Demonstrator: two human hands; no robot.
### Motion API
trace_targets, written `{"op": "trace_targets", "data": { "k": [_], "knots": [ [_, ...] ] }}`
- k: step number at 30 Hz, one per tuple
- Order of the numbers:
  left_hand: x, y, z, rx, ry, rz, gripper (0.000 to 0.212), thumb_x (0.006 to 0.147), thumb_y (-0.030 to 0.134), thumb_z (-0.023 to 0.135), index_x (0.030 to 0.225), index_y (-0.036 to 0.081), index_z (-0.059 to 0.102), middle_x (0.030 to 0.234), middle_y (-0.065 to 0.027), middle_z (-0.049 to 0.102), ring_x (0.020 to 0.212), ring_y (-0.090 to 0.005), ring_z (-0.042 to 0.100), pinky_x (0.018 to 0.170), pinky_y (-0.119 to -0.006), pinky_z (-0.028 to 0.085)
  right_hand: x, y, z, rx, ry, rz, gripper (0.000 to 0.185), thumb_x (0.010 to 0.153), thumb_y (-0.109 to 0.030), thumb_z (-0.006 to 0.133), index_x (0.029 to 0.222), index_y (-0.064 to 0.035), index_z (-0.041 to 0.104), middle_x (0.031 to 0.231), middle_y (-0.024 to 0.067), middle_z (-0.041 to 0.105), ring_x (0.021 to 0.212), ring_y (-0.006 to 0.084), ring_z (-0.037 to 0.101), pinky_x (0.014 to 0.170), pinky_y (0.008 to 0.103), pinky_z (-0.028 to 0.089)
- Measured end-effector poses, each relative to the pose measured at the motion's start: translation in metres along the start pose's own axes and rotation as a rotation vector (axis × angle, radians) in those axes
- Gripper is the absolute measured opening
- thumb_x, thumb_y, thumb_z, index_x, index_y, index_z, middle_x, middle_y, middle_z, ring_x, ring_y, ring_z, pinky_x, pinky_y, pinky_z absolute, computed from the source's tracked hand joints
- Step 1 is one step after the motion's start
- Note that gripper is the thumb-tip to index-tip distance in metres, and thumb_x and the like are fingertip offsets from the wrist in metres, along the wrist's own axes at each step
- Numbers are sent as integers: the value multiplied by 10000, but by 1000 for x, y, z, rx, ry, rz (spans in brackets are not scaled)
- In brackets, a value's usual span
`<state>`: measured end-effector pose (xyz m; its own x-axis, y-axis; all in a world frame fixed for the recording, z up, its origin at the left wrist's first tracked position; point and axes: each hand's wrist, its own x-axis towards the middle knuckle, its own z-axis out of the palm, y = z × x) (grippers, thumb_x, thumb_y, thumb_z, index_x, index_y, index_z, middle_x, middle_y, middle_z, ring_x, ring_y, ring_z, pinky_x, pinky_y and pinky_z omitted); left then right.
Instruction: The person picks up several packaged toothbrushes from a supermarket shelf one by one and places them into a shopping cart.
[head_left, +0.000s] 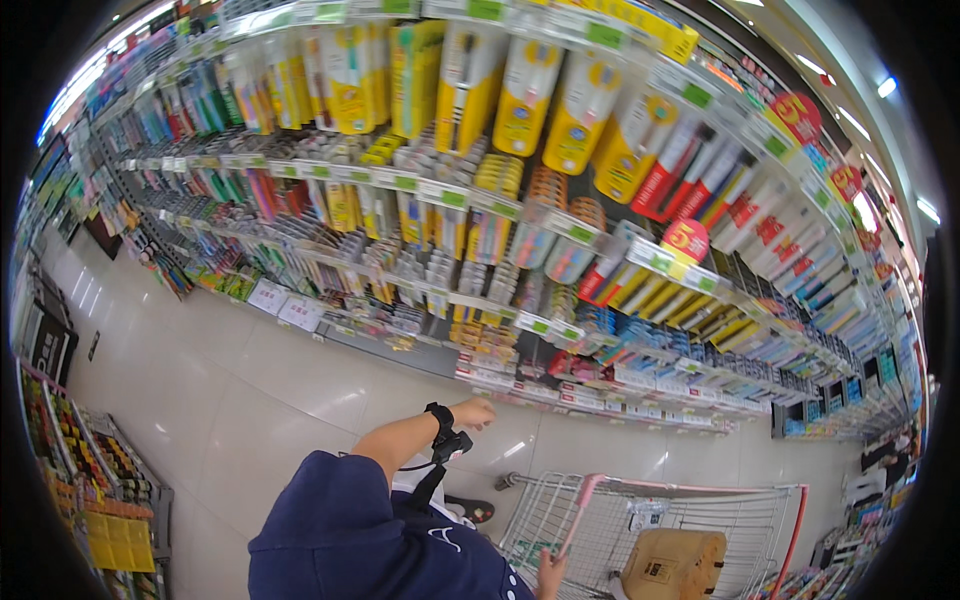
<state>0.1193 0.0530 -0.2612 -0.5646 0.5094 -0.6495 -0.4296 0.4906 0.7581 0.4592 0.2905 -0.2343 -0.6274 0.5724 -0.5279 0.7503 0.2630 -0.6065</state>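
My left hand (474, 413) hangs in front of my body with its fingers curled in, and nothing shows in it. A black strap with a small dark device (451, 445) is around that wrist, and a cable runs from it. Lower down, my right hand (553, 574) grips the pink handle bar (589, 491) of a wire shopping cart (600, 529). Inside the cart sits a tan bag or package (671, 562) with dark printing. A clear plastic item with a label (646, 514) lies near it.
Pens in yellow-and-white hanging packs (529, 97) fill the shelving ahead, with price tags along each shelf edge (450, 193). Red promotional signs (685, 241) stick out at right. Pale floor tiles (285, 390) lie below. A display rack (120, 540) with a yellow bin stands at left.
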Motion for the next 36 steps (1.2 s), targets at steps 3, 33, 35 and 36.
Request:
{"op": "trace_targets", "data": {
  "k": [3,33,35,36],
  "knots": [
    [-31,-34,-45,-52,92,58,259,712,251,498,902,78,531,745,-22,540,614,-132,545,507,-253,410,36,50,12,-160,60,-24,557,800,-289,442,1196,59,259,1214,217,317,1111,347,308,908,352,281],
    [-152,-68,-225,-179,170,131,269,757,215,498,954,33,512,794,-33,553,654,-119,544,551,-218,394,85,-58,160,42,218,-168,350,810,-288,430,656,25,460,493,84,440,433,216,415,423,343,320],
    [-150,-61,-229,-179,156,136,278,765,209,496,979,31,499,817,-38,552,681,-121,543,577,-220,397,84,-91,175,88,182,-131,352,805,-287,437,655,30,459,503,99,442,444,217,422,435,349,328],
    [-145,-55,-232,-149,114,145,285,763,206,495,981,23,496,818,-40,551,680,-120,543,574,-217,395,83,-104,180,140,164,-95,354,800,-287,444,654,35,458,512,114,443,455,219,429,447,354,337]
  ]
}}
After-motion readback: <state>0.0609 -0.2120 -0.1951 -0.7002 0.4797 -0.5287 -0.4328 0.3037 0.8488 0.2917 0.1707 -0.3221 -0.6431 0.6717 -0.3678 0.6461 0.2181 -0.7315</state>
